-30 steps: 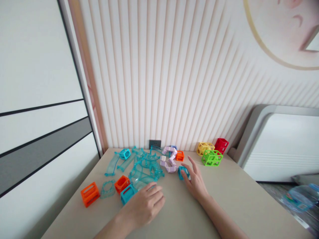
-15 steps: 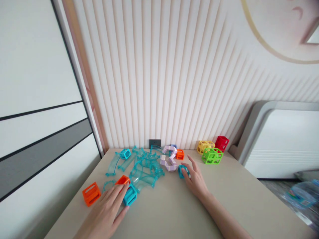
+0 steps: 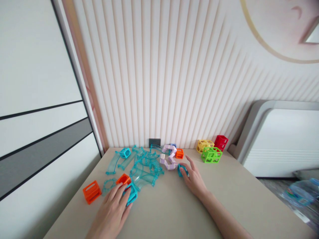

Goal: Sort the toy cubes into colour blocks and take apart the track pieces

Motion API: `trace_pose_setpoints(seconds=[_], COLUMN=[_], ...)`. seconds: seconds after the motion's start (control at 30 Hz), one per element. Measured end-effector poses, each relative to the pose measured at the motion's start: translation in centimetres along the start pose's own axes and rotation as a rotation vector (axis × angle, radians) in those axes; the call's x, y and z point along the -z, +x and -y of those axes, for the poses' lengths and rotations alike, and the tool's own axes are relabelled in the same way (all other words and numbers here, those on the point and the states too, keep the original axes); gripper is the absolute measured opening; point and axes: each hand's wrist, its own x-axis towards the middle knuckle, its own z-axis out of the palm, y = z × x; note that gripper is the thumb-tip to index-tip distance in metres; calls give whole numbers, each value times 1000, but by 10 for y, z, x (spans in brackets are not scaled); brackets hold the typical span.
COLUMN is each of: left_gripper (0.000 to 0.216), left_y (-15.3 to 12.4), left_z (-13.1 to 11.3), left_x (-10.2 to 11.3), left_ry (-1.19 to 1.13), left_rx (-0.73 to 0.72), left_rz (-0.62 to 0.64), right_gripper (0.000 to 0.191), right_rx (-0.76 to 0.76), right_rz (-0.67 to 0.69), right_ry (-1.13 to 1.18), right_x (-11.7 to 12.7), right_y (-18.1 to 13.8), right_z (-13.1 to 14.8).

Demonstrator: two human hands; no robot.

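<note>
Beside the lilac zigzag (image 3: 171,159), right hand (image 3: 195,179) pinches blue cube (image 3: 179,172). Left of zigzag: teal track heap (image 3: 146,164); nearer, left hand (image 3: 112,206) on second blue cube (image 3: 133,195), grip unclear from here.

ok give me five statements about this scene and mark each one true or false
1. The right hand touches a small blue block. True.
2. The left hand is on the red block. False: it is at the front blue block.
3. The green block stands in front of the yellow block. True.
4. The lilac piece is shaped like an 8. False: it looks like a 3.
5. The red block is to the right of the yellow block. True.
</note>
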Motion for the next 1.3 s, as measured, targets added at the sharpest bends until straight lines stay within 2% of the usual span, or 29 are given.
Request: trace_pose_setpoints(seconds=[0.2, 0.43, 0.63, 0.73, 0.87, 0.97, 1.1, 1.17, 1.3], left_gripper=[30, 32, 43, 50, 55, 54, 55, 60, 63], left_y=[8, 13, 12, 11, 12, 15, 20, 25, 35], left_z=[-12, -23, -24, -24, -24, -23, -22, -23, -26], left_x=[6, 0, -5, -5, -2, 2, 14, 22, 37], left_ry=[-77, -80, -69, -97, -93, -88, -130, -158, -204], left_rx=[86, 209, 144, 130, 128, 118, 72, 46, 3], left_rz=[34, 48, 17, 54, 94, 121, 200, 239, 300], right_gripper=[32, 31, 31, 32, 35, 39, 43, 44, 44], right_rx=[23, 3, 13, 64, 254, 486, 714, 749, 637], right_rz=[2, 35, 95, 40, -64, 20, 165, 220, 290], right_ry=[18, 31, 46, 58, 11, 29, 59, 81, 242], right_x=[2, -1, -3, 4, 17, 17, 5, -3, -8], right_y=[1, 0, 1, 4, 0, -14, -31, -32, -22], right_z=[2, -1, -1, 5, 32, 66, 110, 125, 144])
